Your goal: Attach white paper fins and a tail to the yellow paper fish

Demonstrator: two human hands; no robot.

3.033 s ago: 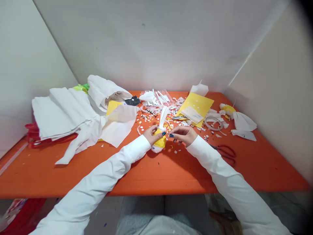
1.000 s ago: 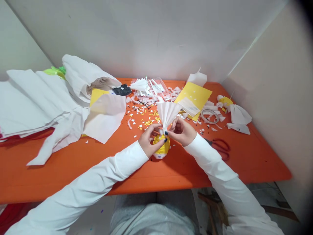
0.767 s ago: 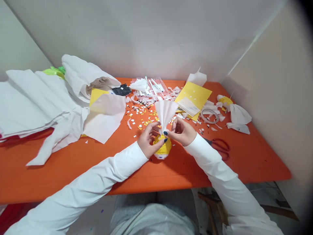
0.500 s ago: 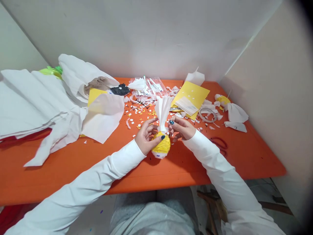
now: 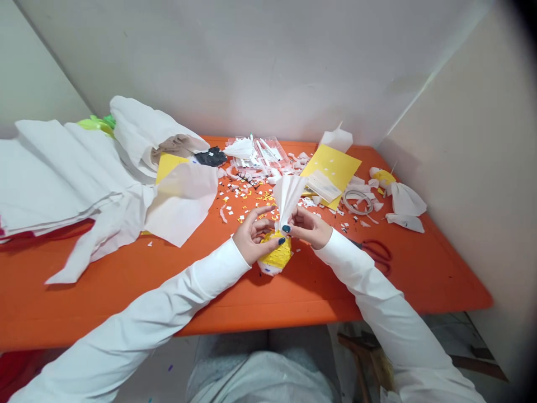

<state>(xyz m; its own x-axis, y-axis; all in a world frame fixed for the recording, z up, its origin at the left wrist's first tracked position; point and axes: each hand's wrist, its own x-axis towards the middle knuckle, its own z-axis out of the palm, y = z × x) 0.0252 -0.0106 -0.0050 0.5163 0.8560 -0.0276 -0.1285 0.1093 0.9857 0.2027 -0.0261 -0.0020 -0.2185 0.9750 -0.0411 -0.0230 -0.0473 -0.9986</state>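
Observation:
Close to the front of the orange table (image 5: 235, 305) is a small rounded paper figure (image 5: 274, 254), covered in overlapping yellow strips with a white, blue-marked lower end. From its top rises a pleated white paper fan (image 5: 288, 193), narrow at the base and spread upward. My left hand (image 5: 258, 235) grips the yellow body, thumb across its front and fingers curled behind. My right hand (image 5: 308, 225) pinches the fan's base between thumb and fingers. A similar yellow and white paper figure (image 5: 382, 177) lies at the far right.
Large white paper sheets (image 5: 67, 173) cover the left side. Paper scraps (image 5: 247, 196) litter the middle, before a clear tray of markers (image 5: 268, 151). To the right are yellow paper (image 5: 335, 165), a tape roll (image 5: 357, 202) and red-handled scissors (image 5: 380, 251), partly behind my right sleeve.
My right hand has moved in to the left and now pinches the fan's base. The fan is spread a little wider and leans right. My left hand keeps its grip.

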